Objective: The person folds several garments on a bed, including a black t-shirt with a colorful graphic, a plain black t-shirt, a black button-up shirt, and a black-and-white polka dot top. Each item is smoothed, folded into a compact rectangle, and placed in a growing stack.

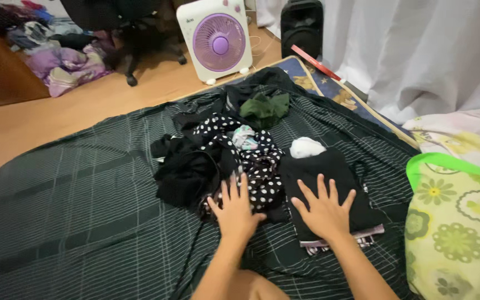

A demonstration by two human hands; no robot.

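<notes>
My left hand (235, 210) lies flat with fingers spread on a black white-dotted garment (254, 166) in a heap of dark clothes (187, 169). My right hand (323, 210) presses flat on a folded black garment (329, 172) that tops a small stack on the dark plaid bedsheet (84, 211). A rolled white piece (306, 147) sits at the far end of that stack. A dark green garment (265, 106) and a small pale cloth (244, 136) lie in the heap.
A green-trimmed floral pillow (459, 222) lies at the right. On the wooden floor beyond the bed stand a white fan with purple grille (216, 39), a black speaker (301, 25), a chair base and piled clothes (65, 61). White curtains hang at the back right.
</notes>
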